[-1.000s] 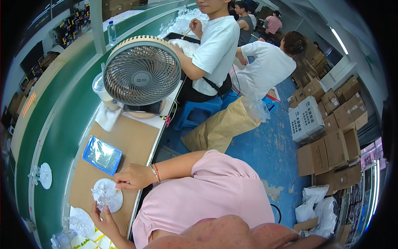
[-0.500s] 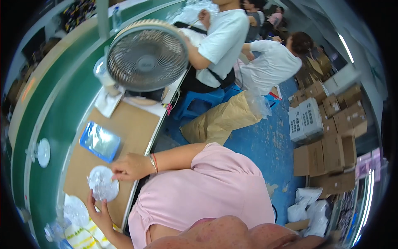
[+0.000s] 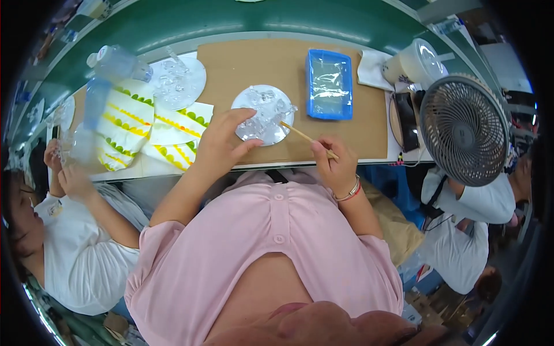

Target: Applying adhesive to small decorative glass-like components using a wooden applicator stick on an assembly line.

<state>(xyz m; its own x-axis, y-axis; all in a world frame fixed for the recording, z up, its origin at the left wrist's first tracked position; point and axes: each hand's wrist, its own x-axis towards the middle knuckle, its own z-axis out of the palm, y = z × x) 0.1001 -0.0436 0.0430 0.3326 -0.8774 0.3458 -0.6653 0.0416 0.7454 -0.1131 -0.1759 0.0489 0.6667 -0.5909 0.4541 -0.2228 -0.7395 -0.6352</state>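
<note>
A white round disc (image 3: 281,137) lies on the brown board, with clear, shiny plastic-looking pieces (image 3: 265,109) on top. My left hand (image 3: 226,138) grips the disc's left edge, thumb at the near side and fingers at the pieces. In my right hand (image 3: 337,161) is a thin wooden stick (image 3: 300,134), pinched between thumb and fingers. The stick's far tip touches, or nearly touches, the right side of the clear pieces. A shallow blue tray (image 3: 309,86) stands beyond my right hand, its glossy clear contents reflecting light.
Another white disc (image 3: 198,75) with clear pieces lies at the far left, near a clear bottle (image 3: 118,62) and patterned white sheets (image 3: 173,128). A fan (image 3: 464,131) and a lidded cup (image 3: 412,62) stand right. A co-worker (image 3: 86,242) sits at left, others at right.
The view has swung from the right side to straight over the board. My right hand, earlier above the disc, now sits nearer me with the stick visible; my left stays at the disc.
</note>
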